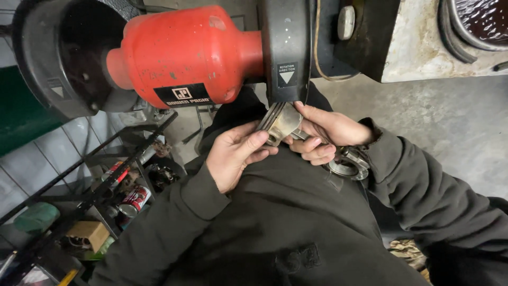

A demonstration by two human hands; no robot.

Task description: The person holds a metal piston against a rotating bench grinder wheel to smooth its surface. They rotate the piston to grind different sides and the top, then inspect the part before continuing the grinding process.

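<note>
Sleeves: our dark sweatshirt (296,233) fills the bottom of the view, both arms bent inward.
Left hand: our left hand (235,156) has its fingers (253,142) curled closed around the lower side of the piston (280,122), thumb lying along its skirt.
Right hand: our right hand (325,135) grips the same part from the other side, fingers wrapped shut where the piston meets the connecting rod (346,161), thumb stretched toward the piston crown.
Piston: metal, ringed with grooves, held between both hands, crown tipped up and touching or just beside the black wheel guard (286,47); we cannot tell which.
Connecting rod: runs under our right palm, its round big end showing just below the right wrist.
Bench grinder: red motor housing (185,53) directly above the hands, a second black guard (58,58) at its left end.
Shelf rack: black wire rack (106,185) at lower left, holding cans (135,200) and a small cardboard box (87,233).
Floor: grey concrete (450,127) on the right.
</note>
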